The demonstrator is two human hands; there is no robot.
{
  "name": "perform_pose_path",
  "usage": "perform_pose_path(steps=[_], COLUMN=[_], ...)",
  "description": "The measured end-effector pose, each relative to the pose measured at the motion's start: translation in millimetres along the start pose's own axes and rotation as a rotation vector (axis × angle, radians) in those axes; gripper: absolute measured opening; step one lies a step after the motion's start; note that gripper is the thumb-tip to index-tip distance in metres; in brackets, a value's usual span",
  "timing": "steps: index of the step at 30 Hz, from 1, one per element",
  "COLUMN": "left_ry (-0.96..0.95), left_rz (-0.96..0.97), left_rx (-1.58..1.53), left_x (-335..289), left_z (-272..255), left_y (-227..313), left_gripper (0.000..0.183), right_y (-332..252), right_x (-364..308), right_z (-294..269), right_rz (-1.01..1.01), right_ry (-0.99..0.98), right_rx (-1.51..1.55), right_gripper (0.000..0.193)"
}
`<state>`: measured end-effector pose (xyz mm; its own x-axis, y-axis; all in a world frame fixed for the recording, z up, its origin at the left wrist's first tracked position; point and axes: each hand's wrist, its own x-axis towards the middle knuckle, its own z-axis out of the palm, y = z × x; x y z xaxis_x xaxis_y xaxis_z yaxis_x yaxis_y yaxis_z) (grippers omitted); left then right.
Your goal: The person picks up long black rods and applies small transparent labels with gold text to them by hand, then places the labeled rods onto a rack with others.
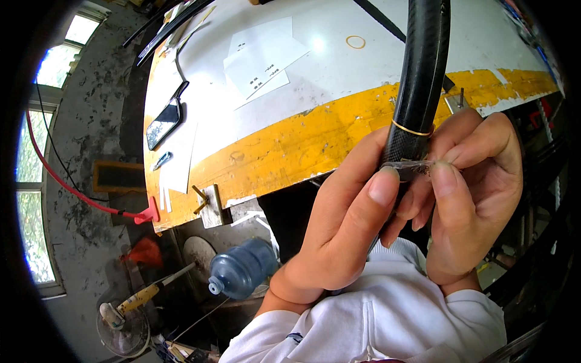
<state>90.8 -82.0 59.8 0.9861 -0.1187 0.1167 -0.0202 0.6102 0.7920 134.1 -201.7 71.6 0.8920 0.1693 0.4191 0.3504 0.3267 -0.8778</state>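
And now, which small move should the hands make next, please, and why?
Probably, the right hand should ease the clear strip gently taut while the left hand steadies the black tube. The strip looks creased, its right end is pinched in the right hand, and the left thumb lies at its other end.

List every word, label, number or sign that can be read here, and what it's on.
None can be read.
White paper sheets: dark marks, too small.
Clear film between left hand and right hand: dark marks, too small.
White shirt: dark mark, too small.
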Motion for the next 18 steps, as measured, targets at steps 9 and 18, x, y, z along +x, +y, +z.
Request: perform_pose_path(steps=[9,18], left_ry=[0.038,0.033], left_rz=[0.019,0.007], left_rx=[0.048,0.038], left_x=[0.0,0.3], left_z=[4.7,6.5], left_y=[0.2,3.5], left_gripper=[0.046,0.043], right_y=[2.4,2.2], right_x=[0.4,0.7], right_z=[-2.3,-3.8], right_rz=[-0.015,-0.005], right_ry=[-0.020,-0.013], right_rx=[0.012,0.014], right_gripper=[0.015,0.015])
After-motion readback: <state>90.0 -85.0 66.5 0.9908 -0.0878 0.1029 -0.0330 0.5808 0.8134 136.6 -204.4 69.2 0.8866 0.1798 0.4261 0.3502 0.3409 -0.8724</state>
